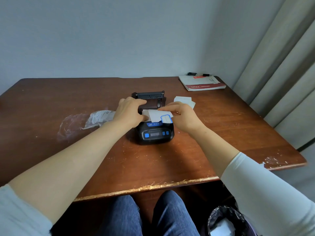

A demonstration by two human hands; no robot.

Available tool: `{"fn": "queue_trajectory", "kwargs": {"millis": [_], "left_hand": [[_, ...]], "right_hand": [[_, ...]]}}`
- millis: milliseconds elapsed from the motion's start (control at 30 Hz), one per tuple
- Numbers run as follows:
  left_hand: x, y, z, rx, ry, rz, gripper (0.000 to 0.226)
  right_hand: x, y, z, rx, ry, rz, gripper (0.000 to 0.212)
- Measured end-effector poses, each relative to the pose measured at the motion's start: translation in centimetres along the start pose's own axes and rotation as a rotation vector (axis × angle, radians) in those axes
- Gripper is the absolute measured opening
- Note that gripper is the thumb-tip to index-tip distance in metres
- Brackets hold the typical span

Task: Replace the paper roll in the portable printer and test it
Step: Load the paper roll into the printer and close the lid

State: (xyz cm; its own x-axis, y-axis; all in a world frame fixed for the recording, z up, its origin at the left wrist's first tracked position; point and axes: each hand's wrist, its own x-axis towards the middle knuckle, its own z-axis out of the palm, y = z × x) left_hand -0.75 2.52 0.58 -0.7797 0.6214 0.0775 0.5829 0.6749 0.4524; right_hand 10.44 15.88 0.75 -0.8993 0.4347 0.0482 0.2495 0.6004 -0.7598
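Observation:
A black portable printer (155, 133) with blue buttons sits mid-table, its lid (148, 95) swung open toward the wall. My left hand (130, 111) rests over the open paper bay and grips the white paper roll (146, 113), most of which is hidden under my fingers. My right hand (183, 116) pinches the loose end of the paper strip (157, 115), which lies across the printer's top and carries a blue-bordered label (166, 119) at its end.
A crumpled clear plastic wrapper (88, 120) lies left of the printer. White paper pieces (183, 100) sit behind my right hand. A red-and-white booklet (202, 82) and pens (198, 74) lie at the far right corner. A lined bin (225, 220) stands under the table, right.

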Motion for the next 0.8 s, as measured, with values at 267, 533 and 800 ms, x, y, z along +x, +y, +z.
{"fn": "queue_trajectory", "kwargs": {"millis": [267,533,800], "left_hand": [[0.4,-0.3,-0.2,-0.128,-0.064,0.007,0.056],[0.5,-0.4,0.1,-0.119,-0.058,-0.001,0.063],[1.4,-0.4,0.2,0.000,-0.116,0.032,0.045]], "right_hand": [[-0.7,0.4,-0.5,0.259,-0.026,-0.008,0.027],[0.6,-0.2,0.2,0.321,0.041,0.035,0.023],[2.4,-0.7,1.2,-0.069,0.039,-0.007,0.040]]}}
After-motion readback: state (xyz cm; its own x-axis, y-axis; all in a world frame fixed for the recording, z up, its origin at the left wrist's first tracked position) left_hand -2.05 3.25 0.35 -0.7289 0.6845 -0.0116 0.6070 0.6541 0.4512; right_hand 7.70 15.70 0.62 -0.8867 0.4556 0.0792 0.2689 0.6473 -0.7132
